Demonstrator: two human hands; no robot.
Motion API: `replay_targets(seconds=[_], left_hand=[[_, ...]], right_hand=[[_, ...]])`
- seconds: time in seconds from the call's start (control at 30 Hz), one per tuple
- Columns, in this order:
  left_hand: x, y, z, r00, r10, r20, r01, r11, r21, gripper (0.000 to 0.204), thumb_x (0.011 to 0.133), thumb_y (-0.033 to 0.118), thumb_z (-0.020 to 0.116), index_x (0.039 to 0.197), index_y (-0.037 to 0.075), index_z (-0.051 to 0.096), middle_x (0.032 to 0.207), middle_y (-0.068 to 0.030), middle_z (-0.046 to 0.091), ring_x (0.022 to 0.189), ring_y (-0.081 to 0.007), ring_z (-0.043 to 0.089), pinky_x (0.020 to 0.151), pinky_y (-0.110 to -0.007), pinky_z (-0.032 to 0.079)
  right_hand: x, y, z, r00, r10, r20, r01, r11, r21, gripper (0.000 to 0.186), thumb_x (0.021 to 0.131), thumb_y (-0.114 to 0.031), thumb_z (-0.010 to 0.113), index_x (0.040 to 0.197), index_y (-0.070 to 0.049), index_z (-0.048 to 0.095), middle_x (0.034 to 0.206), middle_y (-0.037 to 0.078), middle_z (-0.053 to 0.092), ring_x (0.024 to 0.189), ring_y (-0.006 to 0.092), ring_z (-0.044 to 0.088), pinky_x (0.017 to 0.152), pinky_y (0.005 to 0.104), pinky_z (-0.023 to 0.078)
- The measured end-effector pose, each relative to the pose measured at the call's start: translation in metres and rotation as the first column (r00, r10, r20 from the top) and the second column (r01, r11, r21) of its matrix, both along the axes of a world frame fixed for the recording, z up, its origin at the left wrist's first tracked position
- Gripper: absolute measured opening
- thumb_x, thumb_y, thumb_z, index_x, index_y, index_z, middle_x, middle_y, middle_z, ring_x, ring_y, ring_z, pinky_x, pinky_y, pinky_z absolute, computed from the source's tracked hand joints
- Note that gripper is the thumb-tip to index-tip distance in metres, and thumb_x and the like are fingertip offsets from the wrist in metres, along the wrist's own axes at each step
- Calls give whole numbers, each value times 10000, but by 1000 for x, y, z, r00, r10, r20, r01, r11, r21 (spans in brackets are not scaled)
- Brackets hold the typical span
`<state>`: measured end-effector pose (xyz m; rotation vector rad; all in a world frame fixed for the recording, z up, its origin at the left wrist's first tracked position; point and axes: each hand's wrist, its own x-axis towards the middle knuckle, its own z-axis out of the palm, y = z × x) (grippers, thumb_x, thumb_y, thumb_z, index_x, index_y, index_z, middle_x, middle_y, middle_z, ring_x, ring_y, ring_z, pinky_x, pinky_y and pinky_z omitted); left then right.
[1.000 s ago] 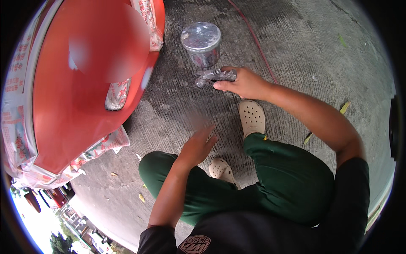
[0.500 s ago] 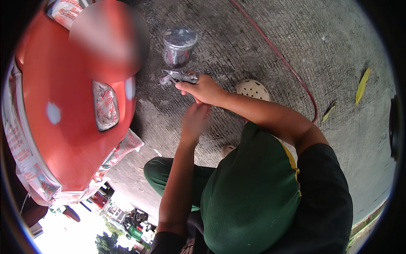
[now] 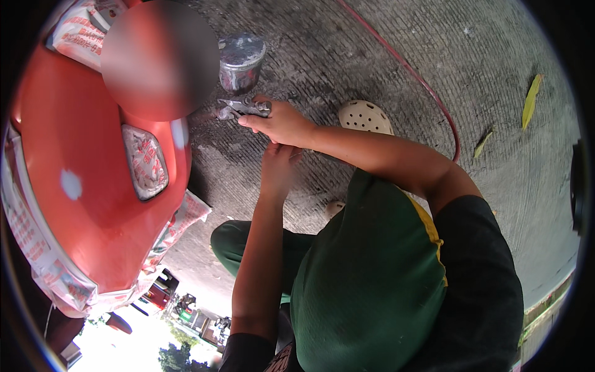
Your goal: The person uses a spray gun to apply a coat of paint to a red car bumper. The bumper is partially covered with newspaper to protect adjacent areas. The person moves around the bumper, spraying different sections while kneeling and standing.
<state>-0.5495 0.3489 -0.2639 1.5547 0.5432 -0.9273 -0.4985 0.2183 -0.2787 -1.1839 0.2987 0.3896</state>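
Note:
My right hand (image 3: 288,122) is closed round the handle of a metal spray gun (image 3: 238,108), its nozzle pointing left toward a red car bumper (image 3: 87,149). A cup with a paint-smeared lid (image 3: 242,65) sits on the gun's far side and moves with it. Just below the right hand, my left hand (image 3: 277,168) has its fingers drawn together near the base of the handle. What those fingers hold is hidden. Pale grey patches (image 3: 71,184) show on the bumper, and printed plastic masking (image 3: 145,164) covers its opening.
A red hose (image 3: 427,93) curves over the ridged concrete (image 3: 409,56) and passes behind my right forearm. Beige clogs (image 3: 365,116) are on my feet, close beneath the arms. More masking plastic (image 3: 56,273) lines the bumper's edges. Yellow leaves (image 3: 531,102) lie to the right.
The spray gun and both hands have shifted slightly left, closer to the bumper. The view has moved a little too. The right hand's grip remains.

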Motion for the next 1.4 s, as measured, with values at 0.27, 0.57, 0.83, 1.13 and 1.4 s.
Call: replay_targets(seconds=[0.27,0.57,0.83,1.13,1.4], left_hand=[[-22,8,1,989,123,-84,-132,985,-115,158,1039,214,617,1170,137,659,1086,18,681,990,-112,624,937,-338,489],[-25,10,-2,935,-257,244,267,964,-9,224,1040,199,602,1222,78,651,1160,-30,685,1096,-168,635,1016,-393,480],[-27,12,4,932,-279,233,281,959,26,230,1052,184,583,1236,61,644,1167,-33,687,1114,-165,643,1026,-396,495],[-8,-19,15,999,38,-2,-37,976,-215,237,1059,158,561,1249,40,637,1186,-50,691,1098,-163,659,997,-385,540],[-11,-20,22,1000,27,6,-25,978,-208,263,1042,136,557,1265,21,634,1203,-76,695,1117,-179,665,1001,-399,540]], right_hand=[[-6,-3,8,976,218,-5,-218,976,24,547,942,-446,742,1302,-45,644,828,42,720,513,101,567,515,292,475],[-13,1,9,955,271,119,-231,934,-273,750,916,-584,693,1395,-18,585,756,191,721,598,286,723,696,416,579],[-20,11,1,953,238,189,-180,943,-278,740,913,-620,679,1392,-62,595,782,210,728,796,366,749,796,463,566],[-19,-23,23,993,87,76,-66,968,-244,646,962,-531,705,1363,-33,611,842,135,757,690,202,721,727,360,553],[-22,-23,26,983,111,146,-57,941,-334,620,949,-543,704,1308,-42,637,1001,190,767,963,344,752,869,426,551]])
